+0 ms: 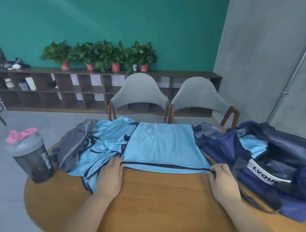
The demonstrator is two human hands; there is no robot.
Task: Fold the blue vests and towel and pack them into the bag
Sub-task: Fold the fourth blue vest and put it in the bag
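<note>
while the fingers of the left hand curl over the dark trim at the near left corner of the flat blue vest, and those of the right hand pinch the same trim at the near right corner, the hem runs taut between them just above the bench. the cloth looks thin and slippery, so the likeliest trouble is a skewed fold: if one hand lifts or travels ahead of the other, the hem lands crooked and the panel wrinkles. the left hand lies on the edge of the heap of unfolded vests just beside, where dark straps tangle; a strap caught in the pinch would drag that heap along. beyond it, what looks to be the striped grey towel sits near the bench's edge and could slide off if the heap is tugged. the shaker bottle stands at the rim, well apart from the hands, yet a swept heap might knock it. on the right, the open navy bag holds a folded blue piece; its strap lies near the right wrist and could snag.
</note>
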